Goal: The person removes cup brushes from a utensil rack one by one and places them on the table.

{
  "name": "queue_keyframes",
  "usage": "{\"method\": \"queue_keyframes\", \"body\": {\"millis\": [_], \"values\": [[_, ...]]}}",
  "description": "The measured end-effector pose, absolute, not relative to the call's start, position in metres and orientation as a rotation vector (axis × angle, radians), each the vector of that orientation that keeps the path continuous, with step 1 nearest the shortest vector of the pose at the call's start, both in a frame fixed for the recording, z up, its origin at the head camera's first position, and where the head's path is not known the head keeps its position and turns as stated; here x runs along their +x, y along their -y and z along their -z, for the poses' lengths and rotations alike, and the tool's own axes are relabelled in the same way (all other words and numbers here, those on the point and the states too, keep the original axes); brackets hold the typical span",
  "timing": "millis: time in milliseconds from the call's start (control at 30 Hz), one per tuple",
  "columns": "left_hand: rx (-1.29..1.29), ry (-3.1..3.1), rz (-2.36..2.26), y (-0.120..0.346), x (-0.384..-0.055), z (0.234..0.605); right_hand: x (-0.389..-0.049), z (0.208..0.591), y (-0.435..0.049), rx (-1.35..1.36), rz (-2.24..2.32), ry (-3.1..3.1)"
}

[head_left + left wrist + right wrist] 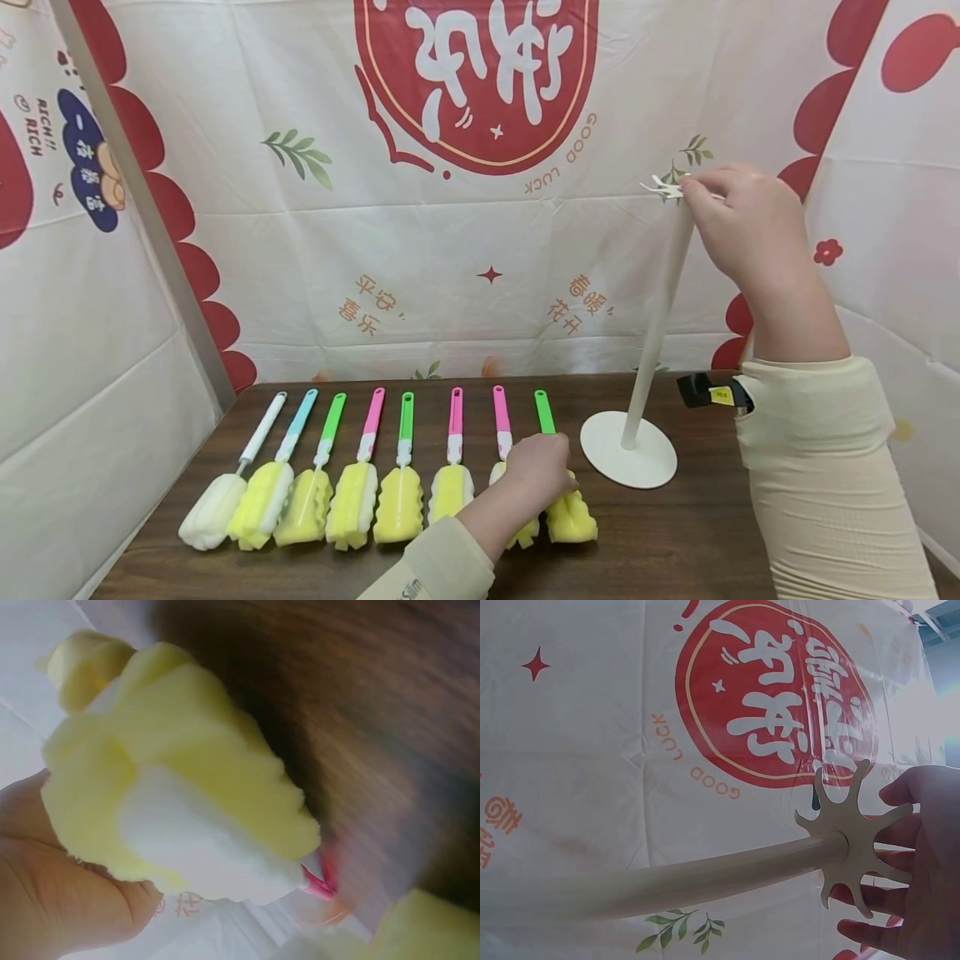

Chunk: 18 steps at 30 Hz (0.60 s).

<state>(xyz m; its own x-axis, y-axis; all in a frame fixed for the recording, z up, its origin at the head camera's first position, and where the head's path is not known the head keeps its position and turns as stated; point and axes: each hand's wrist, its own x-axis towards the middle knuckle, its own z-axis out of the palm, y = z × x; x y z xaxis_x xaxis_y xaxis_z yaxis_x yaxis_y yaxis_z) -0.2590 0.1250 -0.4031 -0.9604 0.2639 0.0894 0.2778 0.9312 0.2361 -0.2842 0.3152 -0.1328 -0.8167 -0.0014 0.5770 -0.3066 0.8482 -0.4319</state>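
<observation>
Sponge brushes with yellow or white heads lie side by side on the table. Over the neck of the rightmost one, a green-handled sponge brush (572, 518), is my left hand (536, 467); its fingertips are hidden, so I cannot tell whether they grip. A pink-handled sponge brush (187, 787) blocks much of that hand in the left wrist view. At the right stands a cream stand (658, 325) with a round base. My right hand (742, 212) holds its hooked top (840, 840), the thumb on one side of the hooks and the fingers behind them.
Further left in the row are several more brushes, among them a white-handled brush (213, 512) and a blue-handled brush (262, 504). The dark wooden table (675, 542) ends at a printed cloth backdrop (450, 275). Cloth also hangs along both sides.
</observation>
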Motion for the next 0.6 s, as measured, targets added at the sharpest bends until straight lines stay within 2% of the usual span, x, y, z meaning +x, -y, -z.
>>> {"method": "queue_keyframes", "body": {"millis": [600], "values": [[-0.311, 3.082, 0.177, -0.132, -0.2523, 0.3969, -0.2845, 0.1328, -0.314, 0.223, -0.691, 2.444]]}}
